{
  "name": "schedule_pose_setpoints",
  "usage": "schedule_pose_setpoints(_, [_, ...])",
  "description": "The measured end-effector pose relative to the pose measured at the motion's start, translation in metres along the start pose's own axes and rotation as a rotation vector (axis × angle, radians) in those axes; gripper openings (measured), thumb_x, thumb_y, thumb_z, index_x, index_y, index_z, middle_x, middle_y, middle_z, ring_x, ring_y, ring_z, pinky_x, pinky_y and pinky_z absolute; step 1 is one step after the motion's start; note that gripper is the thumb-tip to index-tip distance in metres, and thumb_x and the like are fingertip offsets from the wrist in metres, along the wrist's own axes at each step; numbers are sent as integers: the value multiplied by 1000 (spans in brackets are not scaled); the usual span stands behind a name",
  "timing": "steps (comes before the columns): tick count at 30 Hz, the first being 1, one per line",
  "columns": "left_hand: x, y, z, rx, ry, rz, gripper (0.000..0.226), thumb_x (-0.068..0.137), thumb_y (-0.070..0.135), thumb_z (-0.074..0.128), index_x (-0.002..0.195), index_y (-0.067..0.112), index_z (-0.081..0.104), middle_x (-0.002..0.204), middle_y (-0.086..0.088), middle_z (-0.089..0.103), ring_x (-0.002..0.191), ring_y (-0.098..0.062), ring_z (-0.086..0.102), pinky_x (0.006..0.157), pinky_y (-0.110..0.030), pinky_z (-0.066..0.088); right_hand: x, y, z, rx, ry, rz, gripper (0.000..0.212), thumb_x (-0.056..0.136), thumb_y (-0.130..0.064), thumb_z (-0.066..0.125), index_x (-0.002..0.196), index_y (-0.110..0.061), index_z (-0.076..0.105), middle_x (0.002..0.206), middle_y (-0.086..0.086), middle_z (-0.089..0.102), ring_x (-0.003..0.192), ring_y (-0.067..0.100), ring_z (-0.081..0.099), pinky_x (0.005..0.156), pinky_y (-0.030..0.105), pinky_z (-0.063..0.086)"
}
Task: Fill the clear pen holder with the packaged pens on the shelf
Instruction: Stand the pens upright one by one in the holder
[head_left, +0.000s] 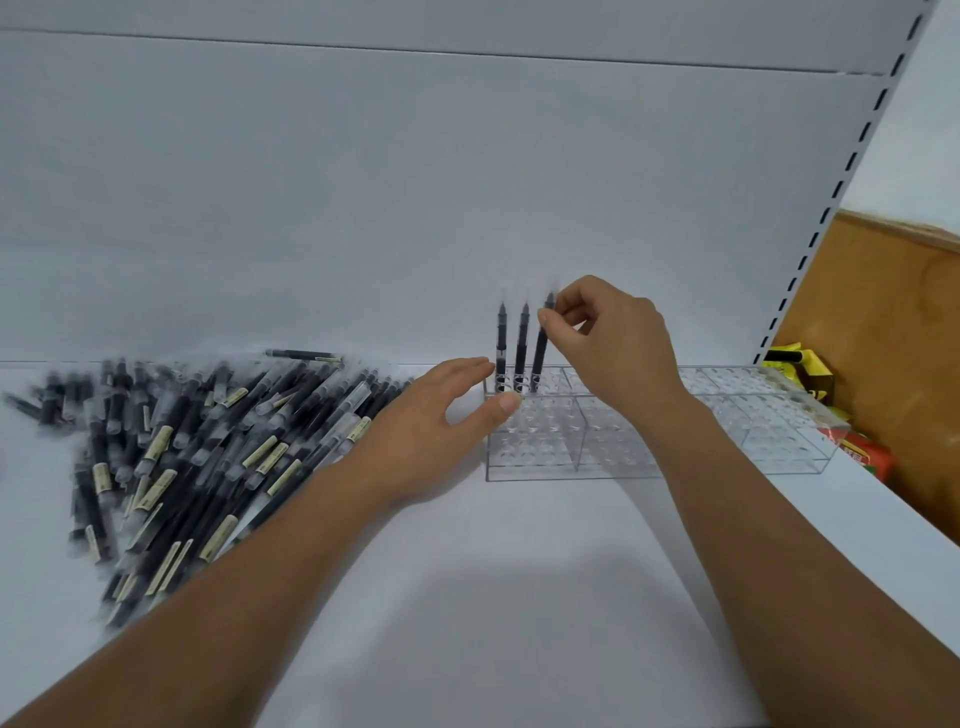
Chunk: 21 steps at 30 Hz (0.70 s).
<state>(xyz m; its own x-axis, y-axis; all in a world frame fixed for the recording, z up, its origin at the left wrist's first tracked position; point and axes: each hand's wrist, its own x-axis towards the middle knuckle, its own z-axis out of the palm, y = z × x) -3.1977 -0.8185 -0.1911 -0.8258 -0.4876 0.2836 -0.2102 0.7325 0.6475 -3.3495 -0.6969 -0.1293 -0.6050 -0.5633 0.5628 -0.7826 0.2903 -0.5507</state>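
A clear pen holder (613, 447) with rows of round holes stands on the white shelf (467, 571). Three black packaged pens stand upright in its back left corner. My right hand (608, 348) pinches the top of the rightmost pen (540, 348), which leans slightly in its hole. The two other standing pens (511, 343) are free. My left hand (441, 415) rests with straight fingers against the holder's left end, thumb at its top edge. A large heap of packaged pens (197, 447) lies on the shelf at the left.
The shelf's white back panel rises behind. A perforated upright (810, 249) bounds the shelf at the right. Beyond it are a brown board and yellow and red packages (800, 364). Bare shelf surface lies in front of the holder.
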Motion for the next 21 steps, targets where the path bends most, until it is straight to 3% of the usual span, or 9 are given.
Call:
schedule_pose_setpoints(5, [0, 1, 0, -2, 3, 2, 76, 79, 83, 33, 141, 40, 42, 146, 27, 36, 134, 8, 31, 112, -26, 25, 3, 0, 1, -98, -131, 12, 12, 92, -38, 62, 89, -27, 58, 85, -11, 66, 80, 13, 60, 72, 28, 45])
schedule_pose_setpoints(14, [-5, 12, -7, 52, -7, 7, 76, 80, 82, 29, 141, 38, 43, 145, 24, 38, 133, 2, 35, 113, -29, 28, 0, -4, 1, -77, -128, 69, 13, 90, -36, 63, 86, -25, 59, 82, -9, 64, 82, 17, 63, 73, 28, 48])
schedule_pose_setpoints(18, [-13, 22, -14, 47, -40, -13, 72, 85, 74, 29, 143, 34, 41, 145, 22, 36, 136, 1, 32, 114, -26, 26, -4, -13, -6, -131, -168, 70, 18, 93, -37, 60, 98, -21, 66, 94, -3, 70, 90, 19, 64, 72, 25, 44])
schedule_pose_setpoints(21, [-22, 28, -38, 78, 17, -46, 57, 91, 63, 39, 138, 33, 48, 138, 17, 47, 128, -4, 45, 107, -26, 35, -7, -22, -17, -232, -203, 83, 28, 94, -43, 58, 110, -22, 67, 105, -2, 71, 96, 19, 63, 74, 24, 41])
